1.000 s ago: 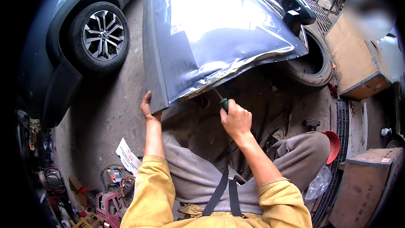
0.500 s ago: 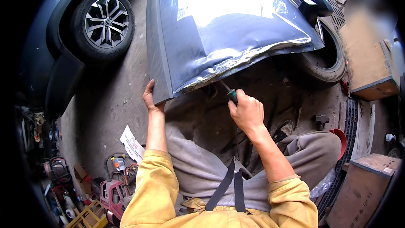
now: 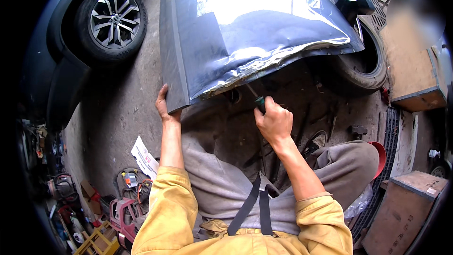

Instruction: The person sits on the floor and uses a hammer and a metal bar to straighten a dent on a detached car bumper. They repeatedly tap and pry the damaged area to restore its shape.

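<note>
In front of me lies a blue-grey car door panel (image 3: 203, 42), its near edge dented and crumpled. A dark trim strip (image 3: 173, 42) runs along its left side. My left hand (image 3: 166, 106) grips the near left corner, thumb up outside the strip and the other fingers hidden beneath. My right hand (image 3: 275, 120) is wrapped round the green-and-black handle of a screwdriver (image 3: 259, 100). The metal shaft points up and left to the panel's crumpled near edge. Whether its tip touches the edge or passes under it I cannot tell.
A tyre (image 3: 370, 68) lies under the panel's right side, by a dark side mirror (image 3: 351, 0). Wooden boxes (image 3: 406, 208) stand at right. A parked car's wheel (image 3: 113, 21) is at far left. Cables, tools and a red machine (image 3: 123, 217) crowd the lower left.
The view has shifted slightly, with the panel and both hands appearing a little further left and up. Both hands keep their holds, and the screwdriver stays at the panel's near edge.
</note>
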The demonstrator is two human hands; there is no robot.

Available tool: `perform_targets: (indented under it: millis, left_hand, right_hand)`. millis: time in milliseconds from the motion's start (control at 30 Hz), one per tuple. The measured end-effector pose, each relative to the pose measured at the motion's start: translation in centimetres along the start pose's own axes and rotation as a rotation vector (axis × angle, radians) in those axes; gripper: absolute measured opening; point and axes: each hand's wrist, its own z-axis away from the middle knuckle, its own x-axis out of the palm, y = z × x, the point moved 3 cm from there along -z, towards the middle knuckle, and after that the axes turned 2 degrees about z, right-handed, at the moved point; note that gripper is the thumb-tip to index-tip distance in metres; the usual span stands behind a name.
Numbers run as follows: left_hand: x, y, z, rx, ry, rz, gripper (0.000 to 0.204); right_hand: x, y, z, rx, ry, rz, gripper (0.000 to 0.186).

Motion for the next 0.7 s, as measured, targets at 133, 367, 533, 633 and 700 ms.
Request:
perform_targets:
  millis: [133, 367, 533, 633, 700]
  left_hand:
    - [-0.2, 0.2, 0.0, 0.007, -0.012, 0.011, 0.042]
    - [-0.3, 0.1, 0.7, 0.047, -0.001, -0.017, 0.045]
    - [-0.6, -0.4, 0.5, 0.025, -0.001, -0.001, 0.043]
    - [-0.1, -0.8, 0.0, 0.069, 0.126, -0.08, 0.041]
    - [0.5, -0.8, -0.3, 0.064, 0.089, -0.043, 0.04]
  right_hand:
    - [1.7, 0.9, 0.0, -0.03, 0.089, -0.015, 0.029]
    - [4.6, 2.7, 0.2, -0.1, 0.238, -0.081, 0.031]
    - [5.5, 3.5, 0.2, -0.142, 0.313, -0.082, 0.03]
    - [3.1, 2.1, 0.5, -0.093, 0.252, -0.019, 0.027]
    - [1.5, 1.0, 0.5, -0.043, 0.164, 0.034, 0.027]
